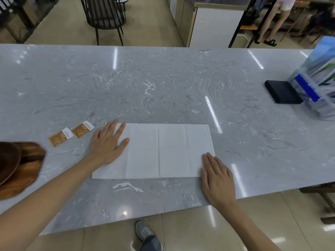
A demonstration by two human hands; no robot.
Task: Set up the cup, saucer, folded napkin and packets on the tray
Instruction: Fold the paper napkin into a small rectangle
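- Napkin (159, 151) lies spread out flat on the table (163, 84), between my two hands, with fold creases running across it; it is not yet folded down.
- I judge it light, thin and limp: it will slide on the glossy stone and crumple or tear if pinched hard, so I would take it by a corner or short edge and fold along the creases it already has.
- My left hand (108, 142) is open, palm down, fingers spread, pressing the napkin's left end; the forearm reaches in low from my near left.
- My right hand (216, 176) is also open and flat, fingers together, covering the napkin's near right corner, with the wrist out over the table's edge. Neither hand grips anything.
- Two brown packets (71, 134) lie just beyond and to the outside of my left hand, small and flat, likely easy to pinch by an edge.
- A wooden tray (27, 171) sits farther out past my left forearm; I cannot make out a cup or saucer.
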